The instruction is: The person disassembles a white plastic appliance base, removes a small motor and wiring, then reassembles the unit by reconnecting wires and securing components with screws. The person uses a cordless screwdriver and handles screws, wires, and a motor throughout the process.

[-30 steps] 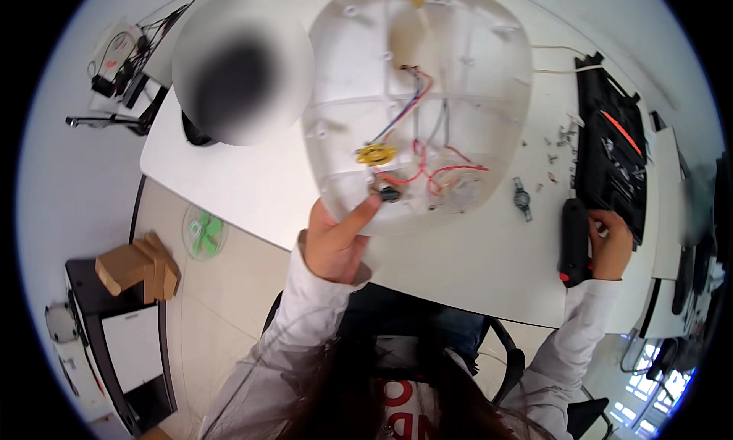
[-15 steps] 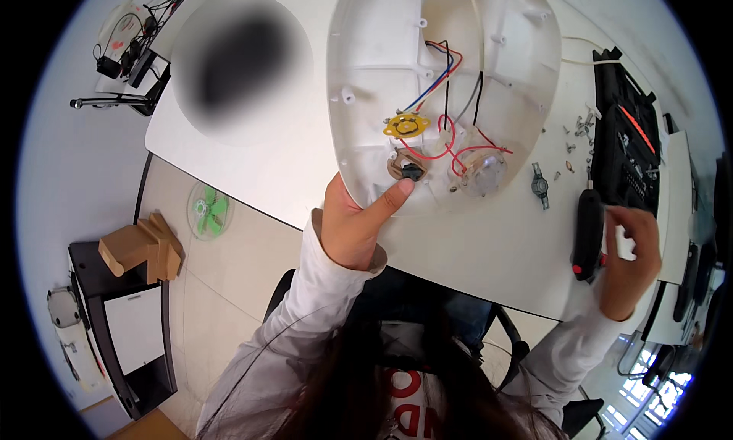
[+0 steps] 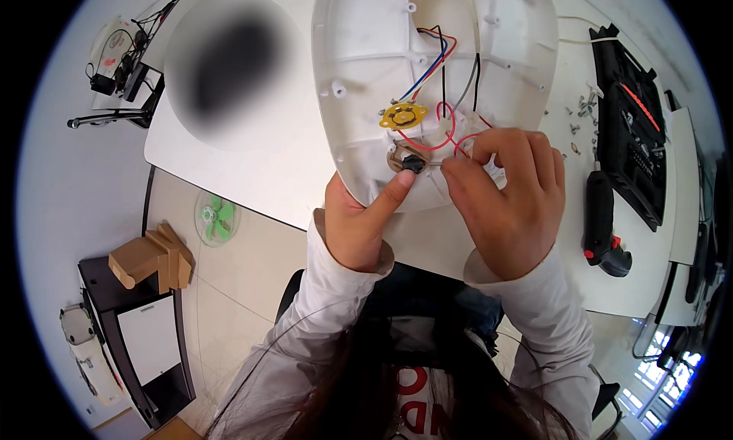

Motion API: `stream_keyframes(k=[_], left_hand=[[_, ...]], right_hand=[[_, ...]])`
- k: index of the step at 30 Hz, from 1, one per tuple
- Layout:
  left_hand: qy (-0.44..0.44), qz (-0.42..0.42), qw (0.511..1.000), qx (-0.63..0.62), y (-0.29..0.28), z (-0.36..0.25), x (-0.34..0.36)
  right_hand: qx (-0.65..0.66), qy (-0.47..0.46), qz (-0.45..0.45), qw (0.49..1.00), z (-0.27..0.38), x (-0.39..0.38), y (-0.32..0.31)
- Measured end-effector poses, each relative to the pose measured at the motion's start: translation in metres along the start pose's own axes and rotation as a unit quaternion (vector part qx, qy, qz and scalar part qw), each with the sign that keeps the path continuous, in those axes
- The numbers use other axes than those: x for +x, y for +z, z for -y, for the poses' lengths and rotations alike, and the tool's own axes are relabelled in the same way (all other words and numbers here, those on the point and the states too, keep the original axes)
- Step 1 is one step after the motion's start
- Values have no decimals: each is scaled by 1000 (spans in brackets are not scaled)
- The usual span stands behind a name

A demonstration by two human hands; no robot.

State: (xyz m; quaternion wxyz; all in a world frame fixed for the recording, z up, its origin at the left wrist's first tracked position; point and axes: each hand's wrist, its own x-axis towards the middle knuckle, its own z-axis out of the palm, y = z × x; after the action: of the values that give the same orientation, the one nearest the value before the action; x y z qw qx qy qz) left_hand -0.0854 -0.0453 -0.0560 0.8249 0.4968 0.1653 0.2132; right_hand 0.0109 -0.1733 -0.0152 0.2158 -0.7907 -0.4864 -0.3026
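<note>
A large white plastic shell (image 3: 359,50) lies hollow side up over the table edge, with coloured wires and a yellow round component (image 3: 403,115) inside. My left hand (image 3: 359,222) grips its near rim from the left. The left thumb presses against a small black part (image 3: 413,163) on a brown round base. My right hand (image 3: 511,199) is over the shell's near right side, thumb and index finger pinched together. From that pinch a thin metal piece (image 3: 435,163) points at the black part; its other end is hidden by the fingers.
A black and red power screwdriver (image 3: 599,218) lies on the table at right, beside an open black tool case (image 3: 630,127). Several loose screws (image 3: 586,104) lie near the case. A blurred round object (image 3: 237,66) is at far left. A green-bladed fan (image 3: 217,217) is low at left.
My right hand has moved left, from beside the screwdriver to the black part in the shell. The screwdriver now lies apart from my hand. My left hand keeps its hold.
</note>
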Motion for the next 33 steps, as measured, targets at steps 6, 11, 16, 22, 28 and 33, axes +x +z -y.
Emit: stream_keyframes(k=[6, 11, 16, 22, 28, 33], left_hand=[[-5, -4, 1000, -18, 0, -1, 0], [3, 0, 1000, -21, 1, -1, 0], [0, 0, 1000, -11, 0, 0, 1], [2, -4, 1000, -10, -1, 2, 1], [7, 4, 1000, -2, -3, 2, 1], [5, -4, 1000, -7, 0, 1, 0]], right_hand=[[20, 13, -4, 1000, -4, 0, 7], [29, 11, -2, 1000, -4, -4, 6], [49, 11, -27, 998, -2, -5, 14], [54, 14, -31, 998, -2, -4, 13], [70, 2, -35, 997, -1, -5, 16], [98, 21, -47, 994, 0, -9, 21]])
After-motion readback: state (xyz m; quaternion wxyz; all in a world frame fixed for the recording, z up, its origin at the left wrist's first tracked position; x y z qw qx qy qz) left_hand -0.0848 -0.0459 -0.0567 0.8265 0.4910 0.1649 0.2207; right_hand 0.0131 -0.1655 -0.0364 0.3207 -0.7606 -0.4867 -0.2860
